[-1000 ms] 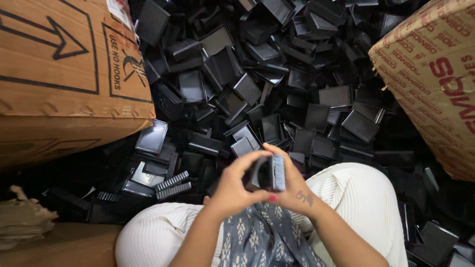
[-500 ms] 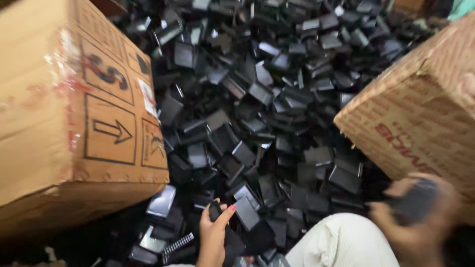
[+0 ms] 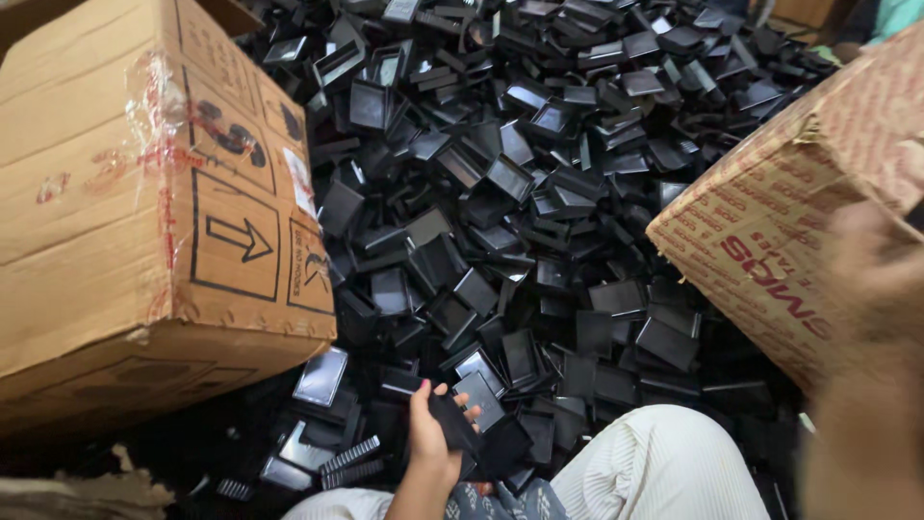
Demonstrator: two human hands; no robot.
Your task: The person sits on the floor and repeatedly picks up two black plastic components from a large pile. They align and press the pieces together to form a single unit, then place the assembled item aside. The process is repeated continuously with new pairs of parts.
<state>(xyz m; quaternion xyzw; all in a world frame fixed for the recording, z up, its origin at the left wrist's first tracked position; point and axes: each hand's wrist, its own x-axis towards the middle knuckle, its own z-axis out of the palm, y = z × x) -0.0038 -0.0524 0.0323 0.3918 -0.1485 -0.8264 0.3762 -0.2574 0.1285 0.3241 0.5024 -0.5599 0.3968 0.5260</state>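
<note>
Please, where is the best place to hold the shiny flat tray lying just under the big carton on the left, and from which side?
Probably take the shiny flat tray by its long right edge, coming from above and the right. The carton overhangs its left side, while the right edge lies raised on the black pile, leaving room for fingertips.

— Left hand (image 3: 430, 431)?
— Reaching forward low in view, fingers (image 3: 421, 397) curling closed (nails painted), forearm rising from below.
— Right hand (image 3: 878, 279)?
— Lifting at the right edge, blurred; its grip is not showing.
</note>
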